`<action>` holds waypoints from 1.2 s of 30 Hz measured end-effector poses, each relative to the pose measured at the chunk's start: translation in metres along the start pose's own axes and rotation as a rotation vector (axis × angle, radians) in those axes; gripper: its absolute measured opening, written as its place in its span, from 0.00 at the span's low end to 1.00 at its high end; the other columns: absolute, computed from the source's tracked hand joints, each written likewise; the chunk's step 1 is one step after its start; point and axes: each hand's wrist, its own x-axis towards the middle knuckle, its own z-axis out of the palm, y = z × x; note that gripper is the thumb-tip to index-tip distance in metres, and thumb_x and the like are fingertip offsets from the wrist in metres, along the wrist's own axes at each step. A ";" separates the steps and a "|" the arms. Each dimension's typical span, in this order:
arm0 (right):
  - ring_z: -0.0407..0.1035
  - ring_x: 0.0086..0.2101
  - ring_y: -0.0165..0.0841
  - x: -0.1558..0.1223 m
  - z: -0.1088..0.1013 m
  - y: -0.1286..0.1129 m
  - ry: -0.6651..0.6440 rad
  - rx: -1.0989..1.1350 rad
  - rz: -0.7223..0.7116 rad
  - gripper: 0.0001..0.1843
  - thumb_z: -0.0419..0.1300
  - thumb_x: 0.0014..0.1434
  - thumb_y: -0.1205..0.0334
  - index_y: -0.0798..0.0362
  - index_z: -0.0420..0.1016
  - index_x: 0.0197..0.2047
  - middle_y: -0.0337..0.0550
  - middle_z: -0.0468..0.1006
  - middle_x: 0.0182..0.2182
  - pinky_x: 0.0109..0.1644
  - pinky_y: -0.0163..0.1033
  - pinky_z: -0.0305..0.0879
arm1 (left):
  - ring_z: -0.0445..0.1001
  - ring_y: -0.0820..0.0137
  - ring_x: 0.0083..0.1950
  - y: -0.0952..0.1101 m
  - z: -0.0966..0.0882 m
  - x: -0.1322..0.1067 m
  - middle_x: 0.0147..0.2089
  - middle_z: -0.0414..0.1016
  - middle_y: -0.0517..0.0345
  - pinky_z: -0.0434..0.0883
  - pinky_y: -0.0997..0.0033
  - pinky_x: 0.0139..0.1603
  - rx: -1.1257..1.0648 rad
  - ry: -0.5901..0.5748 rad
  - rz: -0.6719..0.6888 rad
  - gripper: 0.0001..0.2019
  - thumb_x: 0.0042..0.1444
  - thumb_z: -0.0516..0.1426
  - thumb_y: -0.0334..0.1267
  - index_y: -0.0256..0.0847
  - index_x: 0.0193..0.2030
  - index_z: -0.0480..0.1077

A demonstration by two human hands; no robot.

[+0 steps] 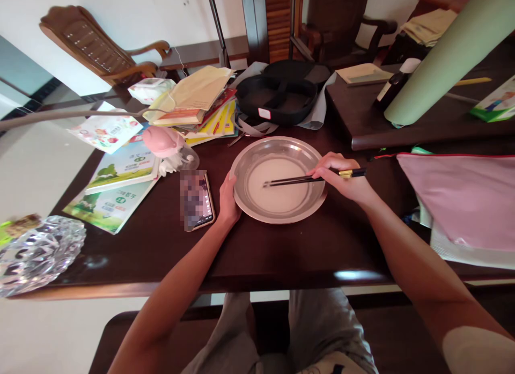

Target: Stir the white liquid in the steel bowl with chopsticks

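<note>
A round, shallow metal basin (281,217) sits on the dark table, with a milky white liquid (277,197) across its bottom. My left hand (228,199) grips the basin's left rim; its fingers are partly hidden by the side of the basin. Over the right rim, my right hand (340,175) is closed around a pair of black chopsticks (292,180) with gold bands near the top. Their tips reach down to the liquid near the basin's middle. Just left of my left hand lies a phone (207,197), its screen partly blurred out.
Left are a pink-topped bottle (163,142), booklets (120,167) and a crystal dish (44,250). Behind the basin stand stacked books (197,100) and a black case (277,97). A pink zip pouch (462,197) lies right, below a green column (446,63) and dark bottle (392,89).
</note>
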 end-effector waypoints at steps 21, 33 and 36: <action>0.79 0.29 0.42 -0.002 -0.010 -0.002 0.202 0.124 0.053 0.35 0.68 0.70 0.24 0.41 0.80 0.22 0.41 0.83 0.23 0.47 0.57 0.78 | 0.86 0.43 0.67 0.001 0.000 0.000 0.59 0.92 0.47 0.82 0.48 0.69 -0.012 -0.016 -0.015 0.29 0.60 0.71 0.64 0.44 0.57 0.86; 0.79 0.30 0.41 -0.002 -0.012 0.003 0.196 0.116 0.015 0.32 0.69 0.73 0.29 0.42 0.83 0.25 0.40 0.84 0.25 0.47 0.54 0.75 | 0.86 0.44 0.67 -0.001 -0.002 0.001 0.60 0.91 0.47 0.82 0.48 0.70 -0.012 -0.029 -0.014 0.28 0.60 0.71 0.64 0.43 0.56 0.86; 0.80 0.32 0.42 -0.003 -0.006 0.002 0.097 0.090 0.007 0.31 0.69 0.73 0.30 0.42 0.84 0.26 0.41 0.85 0.27 0.46 0.54 0.76 | 0.87 0.45 0.66 -0.001 -0.002 0.001 0.60 0.92 0.47 0.82 0.48 0.69 -0.015 -0.032 -0.016 0.28 0.60 0.71 0.64 0.43 0.56 0.87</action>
